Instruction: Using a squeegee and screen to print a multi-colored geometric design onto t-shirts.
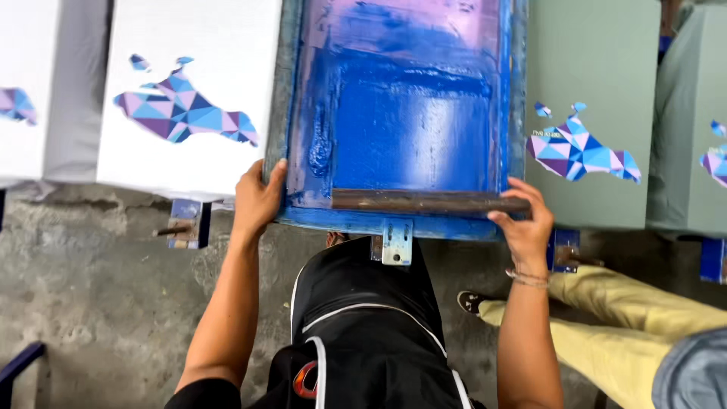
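We grip the blue-inked rectangular printing screen frame (401, 113) at its near corners: left hand (259, 198) on the left edge, right hand (524, 220) pressing the long wooden squeegee (428, 201).

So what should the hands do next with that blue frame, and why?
Probably pull the wooden squeegee across the inky blue screen frame. The right hand already grips it at the near edge, and the left hand steadies the frame's corner.

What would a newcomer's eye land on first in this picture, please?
The blue-inked printing screen fills the top centre, gripped by the left hand at its left corner and the right hand on the squeegee handle. White fabric to its left and grey-green fabric to its right carry matching blue-and-purple triangle prints.
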